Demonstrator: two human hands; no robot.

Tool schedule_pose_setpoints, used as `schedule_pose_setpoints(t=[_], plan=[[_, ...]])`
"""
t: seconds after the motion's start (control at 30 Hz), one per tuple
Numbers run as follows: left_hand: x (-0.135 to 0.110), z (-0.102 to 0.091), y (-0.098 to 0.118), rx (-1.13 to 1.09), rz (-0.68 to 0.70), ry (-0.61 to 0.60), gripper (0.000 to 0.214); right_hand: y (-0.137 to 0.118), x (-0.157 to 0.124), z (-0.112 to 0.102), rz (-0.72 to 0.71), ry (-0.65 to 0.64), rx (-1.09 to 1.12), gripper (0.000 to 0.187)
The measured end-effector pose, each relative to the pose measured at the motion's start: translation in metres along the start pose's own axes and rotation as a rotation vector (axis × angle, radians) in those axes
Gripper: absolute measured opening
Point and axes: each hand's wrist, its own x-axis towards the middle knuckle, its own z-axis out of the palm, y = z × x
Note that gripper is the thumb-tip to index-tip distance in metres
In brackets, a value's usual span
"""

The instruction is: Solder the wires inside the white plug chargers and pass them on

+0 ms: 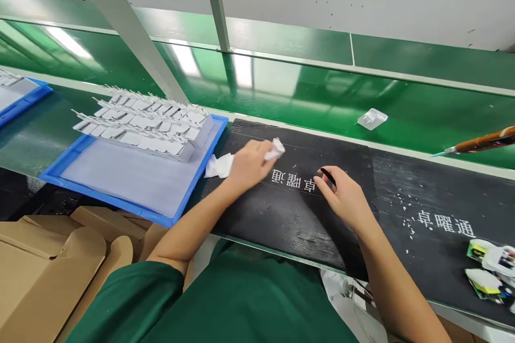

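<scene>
Mid-frame, the left hand point(250, 165) grips a white wad point(276, 149) and the right hand point(346, 195) pinches a black piece point(328, 176), above a mat point(277, 225) probably laid to protect the surface point(24, 142).

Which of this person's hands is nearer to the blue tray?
Left. The left hand, holding a white item, is over the black mat, just right of the blue tray; the right hand, holding a thin black object, is farther right over the mat.
</scene>
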Motion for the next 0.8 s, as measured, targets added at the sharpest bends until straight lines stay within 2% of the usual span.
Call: schedule_pose_setpoints(t=[0.13, 0.2, 0.27, 0.33, 0.43, 0.53, 0.67, 0.8], plan=[[0.027, -0.012, -0.051, 0.131, -0.405, -0.053, 0.018, 0.02, -0.016, -0.004, -0.014, -0.064, -0.072, 0.023], [0.034, -0.012, -0.067, 0.184, -0.513, -0.082, 0.02, 0.03, -0.017, -0.002, -0.006, -0.081, -0.066, 0.022], [0.037, -0.01, -0.076, 0.217, -0.558, -0.098, 0.02, 0.047, -0.006, -0.003, 0.028, -0.066, -0.055, 0.023], [0.035, -0.007, -0.08, 0.222, -0.571, -0.092, 0.02, 0.07, 0.019, -0.009, 0.1, -0.001, -0.057, 0.035], [0.031, -0.005, -0.081, 0.195, -0.55, -0.025, 0.02, 0.109, 0.072, -0.023, 0.268, 0.153, -0.093, 0.057], [0.028, -0.004, -0.079, 0.171, -0.503, 0.099, 0.027, 0.134, 0.125, -0.033, 0.411, 0.245, -0.106, 0.054], [0.025, -0.001, -0.07, 0.111, -0.427, 0.257, 0.033, 0.133, 0.167, -0.03, 0.449, 0.288, -0.087, 0.042], [0.021, 0.004, -0.061, 0.052, -0.282, 0.329, 0.029, 0.115, 0.172, -0.022, 0.344, 0.303, -0.049, 0.039]])
